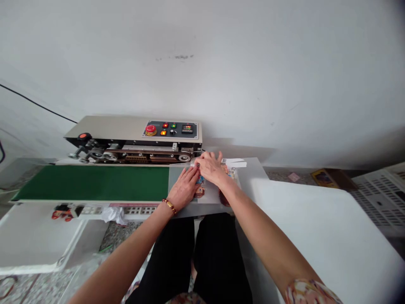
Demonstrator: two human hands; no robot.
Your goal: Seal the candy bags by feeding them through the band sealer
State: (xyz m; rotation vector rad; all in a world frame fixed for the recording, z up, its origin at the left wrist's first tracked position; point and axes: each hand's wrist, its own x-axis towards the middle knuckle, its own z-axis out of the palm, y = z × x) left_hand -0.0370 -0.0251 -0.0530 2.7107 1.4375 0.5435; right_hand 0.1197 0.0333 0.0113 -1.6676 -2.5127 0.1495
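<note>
A clear plastic packet [200,191] with colourful printed contents lies on the grey feed plate [177,177] at the right end of the sealing machine [136,139]. My left hand [185,188], a beaded bracelet on its wrist, lies flat on the packet's left part, fingers stretched toward the machine. My right hand [210,166] rests over the packet's top edge, fingers curled and pressing it near the sealer's intake rollers. More colourful packets [229,171] lie just right of my right hand.
A green conveyor belt [91,182] runs left along the machine. Its control panel [172,129] carries a red stop button and lit lights. A white table [316,228] stands on the right, a white crate [382,194] beyond it, a white tray [34,240] lower left.
</note>
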